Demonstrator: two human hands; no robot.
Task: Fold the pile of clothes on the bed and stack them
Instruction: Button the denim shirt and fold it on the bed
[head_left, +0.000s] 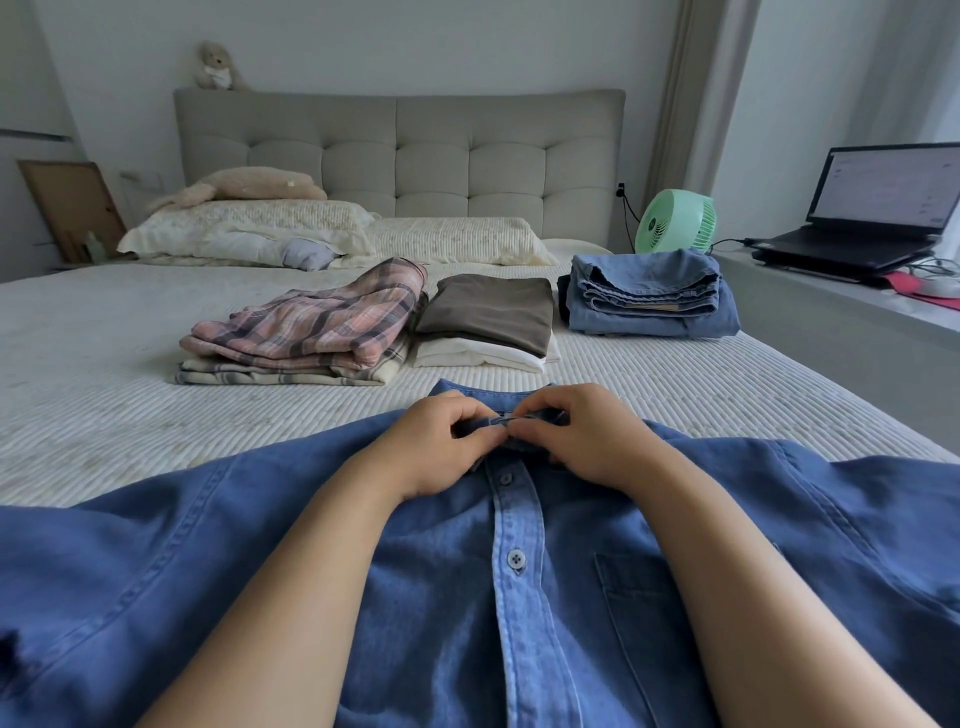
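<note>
Two hands meet at the neck of a blue denim shirt (519, 597). The left hand (436, 452) pinches the collar (519, 418) with its thumb and curled fingers. The right hand (587, 441) pinches the collar too, right next to the left one, so the fingertips almost touch. Both hands rest on top of the shirt.

The shirt lies flat on the bed (104, 415), front side up, with the collar pointing away from the person. Its buttons run down the middle, and a pocket (644, 597) sits on the right side.

Past the shirt, three folded stacks sit in a row on the bed. On the left is a pink plaid stack (306, 327). In the middle is a brown top (488, 309) on white clothes (478, 356). On the right are folded jeans (649, 293).

Behind them are pillows (322, 228) and a grey headboard (400, 150). One stuffed toy (215, 65) sits on the headboard. A green fan (672, 221) and a laptop (878, 208) stand to the right of the bed.
</note>
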